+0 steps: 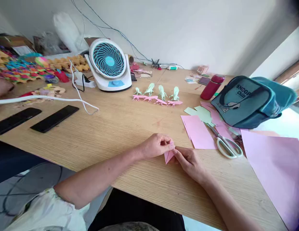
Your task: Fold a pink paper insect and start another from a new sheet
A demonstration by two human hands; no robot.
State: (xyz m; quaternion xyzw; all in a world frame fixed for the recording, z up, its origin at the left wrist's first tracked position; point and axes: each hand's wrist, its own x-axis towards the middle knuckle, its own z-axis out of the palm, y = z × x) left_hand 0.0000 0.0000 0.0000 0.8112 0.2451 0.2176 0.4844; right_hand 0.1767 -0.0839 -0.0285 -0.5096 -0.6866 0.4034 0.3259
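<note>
The folded pink paper (169,157) is held between the two hands at the near part of the surface (110,128); its pointed end faces near, and its long axis runs near to far, leaning slightly right at the far end. The left hand (155,146) pinches the far end between thumb and fingers. The right hand (190,162) grips the right side, its thumb close to the left thumb; its lower fingers appear tucked beneath, though this contact is partly hidden. Both hands touch the paper; neither is nearer. Pink sheets (198,132) lie far and right of the right hand, with scissors (221,138) just beside them.
</note>
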